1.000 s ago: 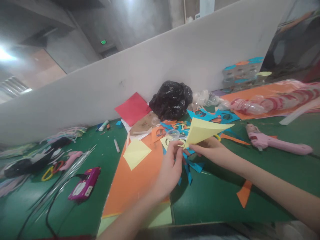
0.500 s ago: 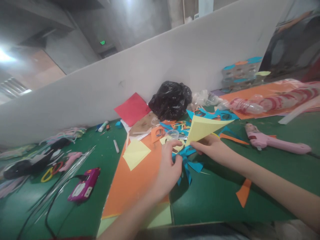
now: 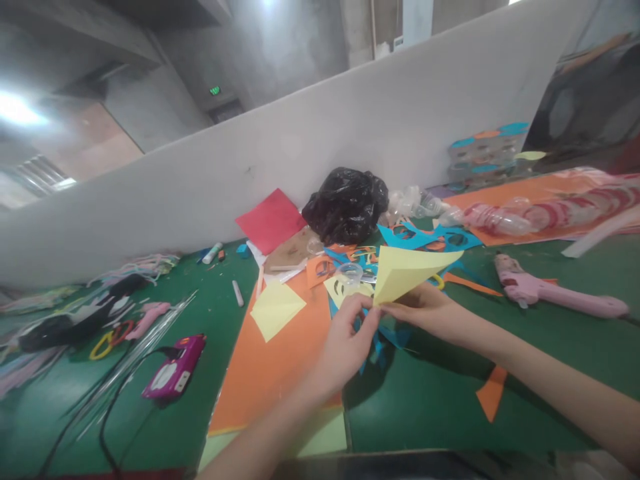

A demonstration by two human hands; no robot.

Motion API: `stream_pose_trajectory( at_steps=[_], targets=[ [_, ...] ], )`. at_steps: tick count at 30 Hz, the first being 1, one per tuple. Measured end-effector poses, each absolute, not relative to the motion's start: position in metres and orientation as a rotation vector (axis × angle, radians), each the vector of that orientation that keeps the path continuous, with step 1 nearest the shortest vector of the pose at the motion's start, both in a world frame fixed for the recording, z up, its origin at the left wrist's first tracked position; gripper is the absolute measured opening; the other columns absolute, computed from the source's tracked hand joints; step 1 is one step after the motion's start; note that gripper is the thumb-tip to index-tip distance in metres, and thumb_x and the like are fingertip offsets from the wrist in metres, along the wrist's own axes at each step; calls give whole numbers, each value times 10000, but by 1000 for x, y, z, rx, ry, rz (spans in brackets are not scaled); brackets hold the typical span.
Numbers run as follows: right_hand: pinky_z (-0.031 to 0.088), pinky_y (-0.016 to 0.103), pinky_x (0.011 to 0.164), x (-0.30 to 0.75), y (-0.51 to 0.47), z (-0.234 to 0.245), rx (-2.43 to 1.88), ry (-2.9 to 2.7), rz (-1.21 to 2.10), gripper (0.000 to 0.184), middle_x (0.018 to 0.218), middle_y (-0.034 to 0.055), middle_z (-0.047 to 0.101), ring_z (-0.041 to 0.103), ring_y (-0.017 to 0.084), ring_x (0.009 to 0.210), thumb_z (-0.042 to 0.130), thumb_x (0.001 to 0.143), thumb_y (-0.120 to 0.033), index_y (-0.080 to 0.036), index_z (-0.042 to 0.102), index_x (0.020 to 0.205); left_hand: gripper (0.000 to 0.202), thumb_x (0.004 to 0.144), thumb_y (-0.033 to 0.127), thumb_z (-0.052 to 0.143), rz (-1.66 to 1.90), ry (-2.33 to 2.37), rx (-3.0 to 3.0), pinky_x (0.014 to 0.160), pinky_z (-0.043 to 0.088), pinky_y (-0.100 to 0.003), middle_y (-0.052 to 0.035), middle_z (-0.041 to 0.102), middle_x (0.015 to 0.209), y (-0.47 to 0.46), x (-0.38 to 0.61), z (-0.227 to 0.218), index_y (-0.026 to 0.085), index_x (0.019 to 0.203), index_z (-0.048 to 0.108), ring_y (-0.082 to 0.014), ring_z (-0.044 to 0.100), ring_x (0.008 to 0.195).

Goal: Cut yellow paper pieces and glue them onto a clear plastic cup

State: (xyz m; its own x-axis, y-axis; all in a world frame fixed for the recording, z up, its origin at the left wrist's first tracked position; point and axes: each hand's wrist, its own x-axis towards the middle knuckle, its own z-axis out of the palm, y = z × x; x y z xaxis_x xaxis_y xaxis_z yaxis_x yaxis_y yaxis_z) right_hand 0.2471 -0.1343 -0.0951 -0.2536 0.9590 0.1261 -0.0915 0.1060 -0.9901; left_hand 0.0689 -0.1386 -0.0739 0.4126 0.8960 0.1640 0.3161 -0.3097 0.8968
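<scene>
A folded sheet of yellow paper (image 3: 407, 270) is held up above the table, its two layers standing apart at the top. My right hand (image 3: 425, 310) pinches it along the lower edge with the thumb. At its lower left corner, the thumb and fingertips of my left hand (image 3: 353, 333) close on the paper. Part of a yellow loop (image 3: 440, 282) shows behind my right hand; the rest is hidden. Below and behind the hands lie blue paper scraps (image 3: 377, 357). A second piece of yellow paper (image 3: 277, 310) with a crease rests on an orange sheet (image 3: 270, 380).
A pink glue gun (image 3: 555, 290) lies at the right, near clear bottles (image 3: 495, 218). A black plastic bag (image 3: 345, 203) sits against the white partition (image 3: 200, 193). At the left are a purple device (image 3: 175, 370) with a cable, thin rods (image 3: 145, 340) and scissors (image 3: 103, 345).
My left hand has moved right and up to the folded yellow paper, and its fingers have closed on the corner. The paper has tilted slightly. The view has shifted a little.
</scene>
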Motion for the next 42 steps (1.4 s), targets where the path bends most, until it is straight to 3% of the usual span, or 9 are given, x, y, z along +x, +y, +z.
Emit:
stream_pose_trajectory(
  at_steps=[7, 10, 13, 18, 24, 30, 36, 42],
  targets=[
    [542, 380, 915, 251, -134, -98, -978, -1403, 1360, 499, 1102, 92, 720, 664, 286, 1067, 761, 735, -554, -186, 717, 1068, 353, 951, 500, 455, 850, 1067, 1824, 672, 382, -252, 2, 483, 750, -141, 71, -74, 204, 761, 473, -133, 455, 723],
    [551, 362, 848, 255, -135, -92, -1031, -1434, 1357, 437, 1039, 83, 730, 678, 271, 997, 735, 758, -519, -184, 727, 1039, 355, 950, 499, 448, 847, 1050, 1802, 639, 351, -246, 19, 420, 729, -141, 72, -75, 205, 751, 427, -125, 401, 694],
    [540, 327, 727, 259, -135, -81, -1122, -1428, 1301, 396, 871, 77, 724, 673, 248, 851, 766, 709, -510, -156, 724, 879, 356, 943, 497, 455, 843, 1053, 1766, 622, 330, -245, 27, 387, 723, -142, 72, -73, 210, 740, 396, -124, 377, 684],
    [498, 291, 676, 273, -128, -68, -1103, -1337, 1199, 486, 825, 68, 687, 615, 206, 772, 828, 609, -567, -154, 682, 820, 370, 940, 514, 457, 852, 1061, 1733, 631, 334, -240, 26, 407, 729, -141, 71, -70, 210, 739, 397, -125, 392, 693],
    [332, 228, 538, 294, -124, -62, -1199, -1273, 949, 549, 602, -8, 477, 408, 102, 582, 762, 671, -664, -161, 554, 604, 362, 933, 519, 466, 854, 1068, 1713, 607, 314, -234, 30, 377, 730, -141, 70, -72, 206, 757, 417, -119, 358, 678],
    [296, 238, 555, 300, -121, -69, -1185, -1217, 943, 494, 657, 1, 485, 385, 104, 598, 706, 763, -636, -164, 588, 679, 374, 934, 539, 459, 847, 1063, 1703, 607, 317, -238, 23, 392, 732, -141, 70, -71, 209, 761, 426, -123, 371, 676],
    [252, 260, 527, 296, -119, -70, -1153, -1094, 966, 457, 548, -31, 302, 291, 117, 533, 656, 788, -617, -196, 556, 642, 359, 945, 513, 442, 821, 1063, 1758, 659, 347, -251, 16, 445, 747, -143, 71, -69, 212, 752, 416, -136, 415, 710],
    [318, 266, 524, 287, -114, -71, -1140, -1023, 1041, 441, 538, -32, 382, 306, 114, 492, 655, 738, -633, -202, 565, 722, 343, 946, 468, 447, 792, 1070, 1851, 737, 380, -280, 1, 467, 765, -142, 71, -70, 210, 725, 402, -160, 461, 774]
  ],
)
